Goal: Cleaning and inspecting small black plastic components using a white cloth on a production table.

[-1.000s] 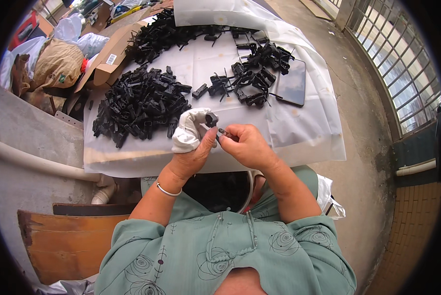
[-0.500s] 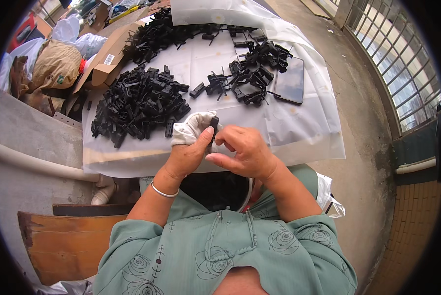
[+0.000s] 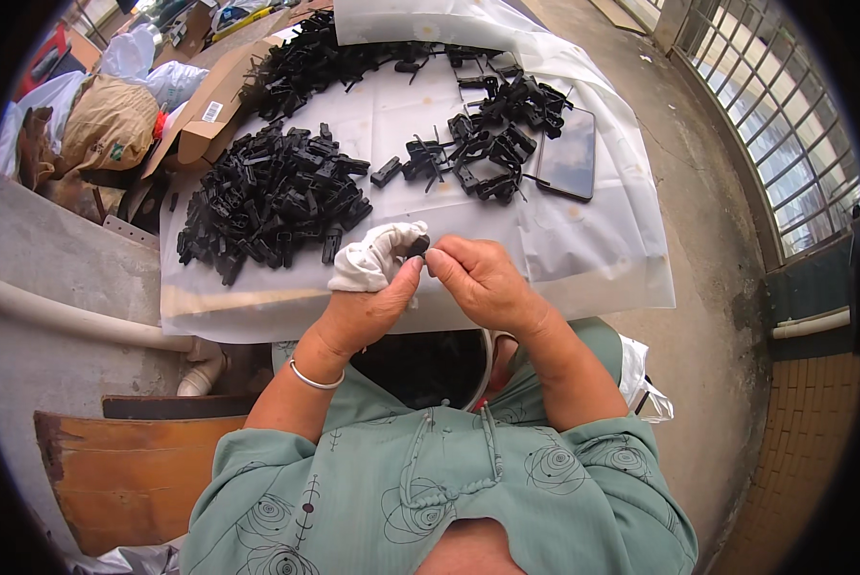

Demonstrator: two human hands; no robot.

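Note:
Over the table's near edge, my left hand is closed on a small black plastic part. A white cloth, perhaps a glove, covers its fingers, while the thumb is bare. My right hand is pinched shut right beside the part, thumb against fingertips; what lies in the pinch is hidden. A heap of similar black plastic parts lies to the left of the hands. Beyond them to the right is a looser cluster of black pieces with thin prongs, and one single black piece lies between.
White plastic sheeting covers the table. A dark-screened phone lies at its right. More black parts stretch along the back, beside an open cardboard box. Below the table edge, between my knees, sits a round container with a pale rim.
The black part has tipped from upright to end-on in my left hand. My right fingers have gone from loosely curled to a tight pinch beside it.

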